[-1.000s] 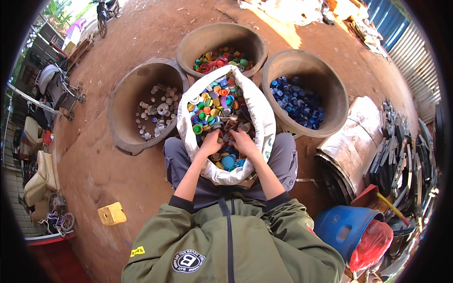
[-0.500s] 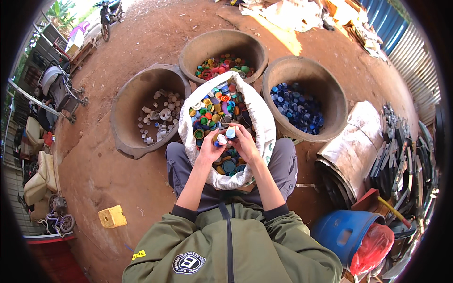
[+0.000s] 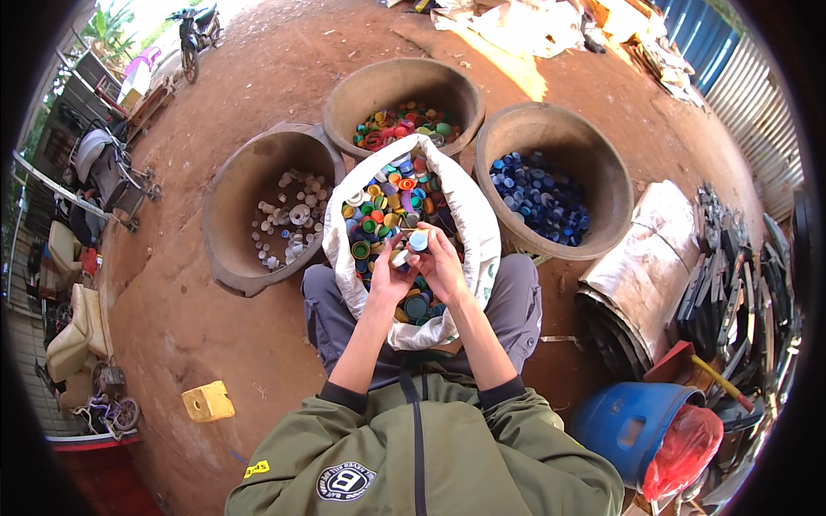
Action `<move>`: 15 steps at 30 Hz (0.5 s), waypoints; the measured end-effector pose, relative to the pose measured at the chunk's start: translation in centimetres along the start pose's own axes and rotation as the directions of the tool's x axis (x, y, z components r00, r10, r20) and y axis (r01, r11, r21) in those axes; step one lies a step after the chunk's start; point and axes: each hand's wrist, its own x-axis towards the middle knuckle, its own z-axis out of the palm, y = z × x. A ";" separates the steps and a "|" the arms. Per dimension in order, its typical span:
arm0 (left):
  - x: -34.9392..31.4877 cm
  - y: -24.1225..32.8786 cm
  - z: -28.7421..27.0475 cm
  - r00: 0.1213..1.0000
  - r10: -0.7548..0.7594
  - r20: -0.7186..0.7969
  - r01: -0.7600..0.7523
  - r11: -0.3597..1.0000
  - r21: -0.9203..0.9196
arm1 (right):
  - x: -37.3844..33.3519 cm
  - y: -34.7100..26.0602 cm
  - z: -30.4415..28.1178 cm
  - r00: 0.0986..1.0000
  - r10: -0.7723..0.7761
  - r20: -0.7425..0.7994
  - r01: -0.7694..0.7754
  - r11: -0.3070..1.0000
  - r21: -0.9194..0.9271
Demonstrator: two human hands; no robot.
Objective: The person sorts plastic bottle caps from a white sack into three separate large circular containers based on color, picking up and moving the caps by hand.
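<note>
Light-blue round plastic cap (image 3: 418,240): I'm seeing it above a white woven sack (image 3: 478,225).
Handling: I'm judging it light, stiff, slick; rim best.
Right hand (image 3: 443,272): fingers are grasping it.
Left hand (image 3: 390,281): fingers are holding a white round plastic cap (image 3: 399,258).

A: Arms?
B: Both reached forward. Left forearm (image 3: 359,344) and right forearm (image 3: 483,340) were bare and slanted inward.
A: Hands?
B: Close together, near midline. Left hand (image 3: 391,273) was half-cupped, fingers curled in a hold. Right hand (image 3: 442,265) was just beside it, fingers bent in a grip. Left thumb was hard to make out.
</note>
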 end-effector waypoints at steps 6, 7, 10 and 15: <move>-1.9 1.8 2.1 0.996 0.065 -0.064 -0.063 0.997 0.037 | 0.1 -1.6 -0.2 0.993 -0.115 -0.023 0.109 0.979 -0.172; -1.7 2.3 1.6 0.997 0.072 0.024 -0.074 0.989 0.128 | 0.2 -1.6 -0.1 0.990 -0.140 -0.028 0.130 0.965 -0.227; -2.0 3.5 2.5 0.996 0.051 0.075 -0.070 0.958 0.279 | 0.2 -1.5 0.0 0.985 -0.172 -0.025 0.158 0.942 -0.297; -2.9 3.9 4.7 0.993 -0.008 0.119 -0.014 0.983 0.184 | 0.0 -0.9 0.4 0.971 -0.236 0.019 0.228 0.909 -0.349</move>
